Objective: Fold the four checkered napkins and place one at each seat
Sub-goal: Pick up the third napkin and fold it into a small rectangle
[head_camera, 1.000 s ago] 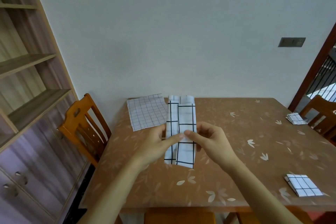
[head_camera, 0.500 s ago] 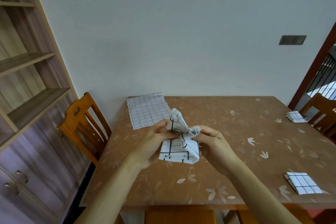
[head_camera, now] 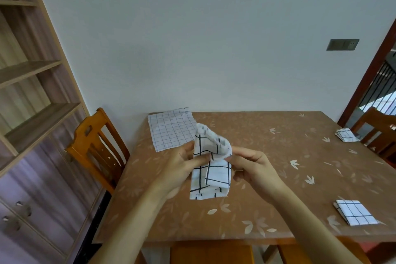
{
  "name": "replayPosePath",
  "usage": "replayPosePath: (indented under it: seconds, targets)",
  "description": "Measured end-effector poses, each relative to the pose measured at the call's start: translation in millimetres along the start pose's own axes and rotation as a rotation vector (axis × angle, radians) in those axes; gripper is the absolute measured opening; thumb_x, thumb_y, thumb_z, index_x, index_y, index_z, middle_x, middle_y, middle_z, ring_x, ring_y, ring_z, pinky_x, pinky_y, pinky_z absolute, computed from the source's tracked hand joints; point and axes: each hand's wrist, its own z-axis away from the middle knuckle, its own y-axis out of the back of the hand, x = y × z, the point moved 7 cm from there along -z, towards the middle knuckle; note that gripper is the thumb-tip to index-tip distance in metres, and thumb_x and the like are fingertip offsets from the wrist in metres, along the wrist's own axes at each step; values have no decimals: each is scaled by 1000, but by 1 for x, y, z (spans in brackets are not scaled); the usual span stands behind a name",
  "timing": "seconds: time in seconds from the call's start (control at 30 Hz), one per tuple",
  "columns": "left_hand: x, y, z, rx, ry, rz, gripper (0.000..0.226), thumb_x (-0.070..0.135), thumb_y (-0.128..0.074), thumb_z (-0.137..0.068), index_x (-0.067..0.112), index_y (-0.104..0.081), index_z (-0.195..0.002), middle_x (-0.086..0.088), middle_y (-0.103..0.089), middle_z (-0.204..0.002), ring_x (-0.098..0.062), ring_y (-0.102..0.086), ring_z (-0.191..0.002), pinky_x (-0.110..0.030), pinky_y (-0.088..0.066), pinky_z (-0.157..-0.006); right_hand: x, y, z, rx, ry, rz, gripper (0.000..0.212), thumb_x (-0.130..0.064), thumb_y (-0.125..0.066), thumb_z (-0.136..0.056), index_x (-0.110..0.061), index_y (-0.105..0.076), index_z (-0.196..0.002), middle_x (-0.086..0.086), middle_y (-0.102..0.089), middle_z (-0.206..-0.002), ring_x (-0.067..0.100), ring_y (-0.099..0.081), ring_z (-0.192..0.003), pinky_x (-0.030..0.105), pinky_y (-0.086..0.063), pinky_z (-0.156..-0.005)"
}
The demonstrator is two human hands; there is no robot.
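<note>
A white napkin with wide black checks [head_camera: 212,169] is bent over on itself above the brown table [head_camera: 267,156]. My left hand [head_camera: 180,167] grips its left side and my right hand [head_camera: 255,167] pinches its right edge. Its lower end rests on the tabletop. A fine-checked napkin [head_camera: 171,130] lies flat and unfolded at the table's far left corner. One folded napkin [head_camera: 354,212] sits near the front right edge. Another folded napkin [head_camera: 346,135] lies at the far right, in front of a chair.
A wooden chair [head_camera: 96,150] stands at the table's left side and another chair [head_camera: 377,133] at the right. A chair seat [head_camera: 211,252] shows below the front edge. Shelves and cabinets [head_camera: 32,113] line the left wall. A doorway opens at the right.
The long folded strip that lay flat on the table has been lifted at its far end and bent toward me. Both hands have kept hold of it near the middle.
</note>
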Motion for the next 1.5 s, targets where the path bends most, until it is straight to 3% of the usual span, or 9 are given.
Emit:
replayPosePath:
  seconds: [0.2,0.43,0.5,0.6,0.87,1.03,1.3,1.4,1.5]
  targets:
    - [-12,0,-2,-164,104,162,20,22,-59,-87,17,-78,-92,-26,-66,-121,-42,-57,-111,-68,-37,-105,0,7,-1,2,64,41,35,7,-54,-92,-13,-80,-81,26,-69,-82,31,-59,-72,38,-48,-65]
    - [-14,2,-4,-126,122,78,28,38,-61,-93,14,-75,-88,-14,-63,-90,-24,-63,-76,-33,-52,-62,1,9,-2,-47,30,112,28,-29,-60,-84,-8,-79,-90,17,-74,-99,27,-71,-91,33,-57,-78]
    - [-13,5,-7,-83,34,-48,6,10,-78,-85,16,-76,-87,-9,-70,-92,-23,-69,-80,-33,-58,-65,3,8,0,-21,15,174,17,-19,-63,-94,-18,-76,-105,10,-76,-104,25,-73,-95,33,-58,-80]
    - [-19,9,-9,-32,-4,-94,27,-6,-80,-78,15,-75,-94,-7,-75,-105,-25,-74,-92,-35,-61,-71,21,7,-2,-37,-106,167,36,-10,-64,-95,-29,-60,-126,4,-77,-110,23,-75,-98,32,-60,-79]
    - [-59,17,-14,-7,46,-229,57,5,-89,-73,21,-65,-121,-6,-75,-114,-25,-75,-99,-51,-63,-81,60,21,-9,54,-168,295,19,-3,-68,-91,-8,-72,-109,7,-80,-93,22,-78,-86,34,-63,-77]
    - [-101,11,-20,-133,190,-379,23,25,-78,-88,16,-74,-109,-4,-78,-105,-21,-75,-97,-35,-60,-81,94,24,-17,18,-213,458,11,-14,-67,-95,-8,-71,-103,11,-77,-95,32,-74,-87,45,-61,-80]
    - [-162,15,-33,247,187,-107,10,12,-74,-90,6,-78,-98,-9,-80,-92,-13,-76,-78,-29,-61,-66,160,23,-18,151,-420,101,22,-26,-67,-96,-19,-68,-117,7,-77,-105,24,-76,-93,30,-61,-70]
    - [-196,12,-34,266,267,-95,13,15,-73,-92,5,-77,-99,-7,-77,-86,-4,-70,-71,-18,-54,-59,199,31,-13,230,-479,179,17,-23,-64,-98,-17,-72,-112,8,-78,-103,26,-75,-96,39,-63,-79]
    - [-237,12,-33,262,438,36,18,18,-72,-93,5,-74,-105,-11,-77,-94,-17,-75,-81,-31,-63,-71,238,50,-3,389,-550,169,17,-23,-68,-95,-15,-74,-108,5,-79,-100,26,-75,-95,48,-60,-87]
